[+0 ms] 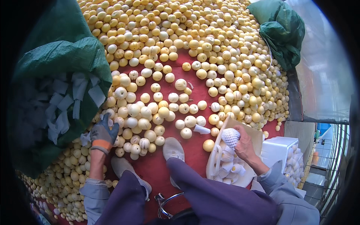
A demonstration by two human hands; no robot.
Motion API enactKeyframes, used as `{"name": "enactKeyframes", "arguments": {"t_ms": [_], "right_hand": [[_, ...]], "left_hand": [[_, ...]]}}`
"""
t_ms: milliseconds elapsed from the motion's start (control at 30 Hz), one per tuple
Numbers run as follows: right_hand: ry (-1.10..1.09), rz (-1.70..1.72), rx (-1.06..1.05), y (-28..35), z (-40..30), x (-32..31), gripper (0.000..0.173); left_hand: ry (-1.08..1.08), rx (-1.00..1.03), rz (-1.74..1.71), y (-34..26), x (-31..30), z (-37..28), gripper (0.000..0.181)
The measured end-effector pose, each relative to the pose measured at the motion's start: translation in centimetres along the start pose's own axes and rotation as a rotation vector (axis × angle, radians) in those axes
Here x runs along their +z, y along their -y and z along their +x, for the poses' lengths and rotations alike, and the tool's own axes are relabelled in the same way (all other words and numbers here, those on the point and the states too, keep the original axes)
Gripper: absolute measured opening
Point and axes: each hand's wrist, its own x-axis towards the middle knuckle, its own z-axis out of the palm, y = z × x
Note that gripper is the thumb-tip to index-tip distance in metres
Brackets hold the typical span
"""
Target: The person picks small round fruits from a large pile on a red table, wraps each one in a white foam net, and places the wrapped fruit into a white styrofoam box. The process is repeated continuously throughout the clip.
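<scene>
My right hand [245, 144] is bare and grips a fruit in a white foam net sleeve [230, 137]. It holds this over a white plastic basket [211, 163] in which several foam-wrapped fruits [227, 166] lie. On my left hand [103, 134] is a grey and orange work glove with dark fingertips. That hand reaches to the edge of a heap of yellow pepino melons [140, 112], thumb and fingers apart. Something whitish shows between them; whether it is gripped is unclear. Beside it, a green woven sack [64, 56] gapes over many flat foam net sleeves [66, 102].
Pepino melons [180, 17] are heaped across the far side on a red ground sheet [194, 153]. One loose foam sleeve [202, 129] lies near the basket. A white foam box [277, 143] with wrapped fruit stands right. Another green sack [281, 33] is at back right. Chrome tubing [168, 201] curves between my legs.
</scene>
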Motion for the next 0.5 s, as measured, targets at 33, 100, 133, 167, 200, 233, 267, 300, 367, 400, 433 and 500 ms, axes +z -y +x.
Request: {"name": "enactKeyframes", "arguments": {"t_ms": [33, 100, 133, 167, 200, 233, 267, 300, 367, 400, 433, 500], "right_hand": [[0.049, -0.183, -0.018, -3.2, -1.0, -1.8, 0.046], [0.274, -0.542, 0.076, -6.1, -2.6, -3.3, 0.051], [0.456, -0.706, 0.17, -6.3, -2.8, -3.2, 0.052], [0.641, -0.867, 0.265, -6.5, -3.0, -3.3, 0.053], [0.737, -0.886, 0.247, -7.0, -3.2, -3.5, 0.053], [0.834, -0.903, 0.227, -7.7, -3.2, -3.8, 0.053], [0.931, -0.917, 0.199, -7.8, -3.1, -3.9, 0.053], [0.913, -0.858, 0.187, -7.8, -2.9, -3.8, 0.052], [0.865, -0.738, 0.166, -7.6, -2.5, -4.0, 0.05], [0.85, -0.746, 0.198, -7.5, -2.3, -3.3, 0.051], [0.866, -0.742, 0.181, -8.0, -2.4, -2.7, 0.051], [0.897, -0.733, 0.161, -9.6, -3.2, -1.7, 0.051]], "left_hand": [[0.099, -0.035, 0.043, 0.9, 0.9, 0.8, 0.044], [-0.056, -0.021, 0.004, -0.8, 1.0, 0.9, 0.033], [-0.059, 0.0, -0.014, -0.4, 1.0, 0.6, 0.027], [-0.063, 0.02, -0.031, 0.1, 0.8, 0.3, 0.023], [-0.055, 0.036, -0.182, -0.4, 0.9, -0.2, 0.02], [-0.048, 0.051, -0.333, -1.2, 1.0, -0.9, 0.017], [-0.044, 0.062, -0.48, -2.1, 0.9, -1.6, 0.015], [-0.04, 0.072, -0.627, -3.0, 0.8, -2.4, 0.014], [-0.051, 0.108, -0.698, -6.1, 0.5, -3.7, 0.023], [-0.048, 0.136, -0.712, -7.3, 0.8, -3.9, 0.029], [-0.05, 0.159, -0.728, -7.7, 1.2, -4.1, 0.035], [0.333, -0.031, -0.86, -7.9, 2.1, -4.0, 0.035]]}}
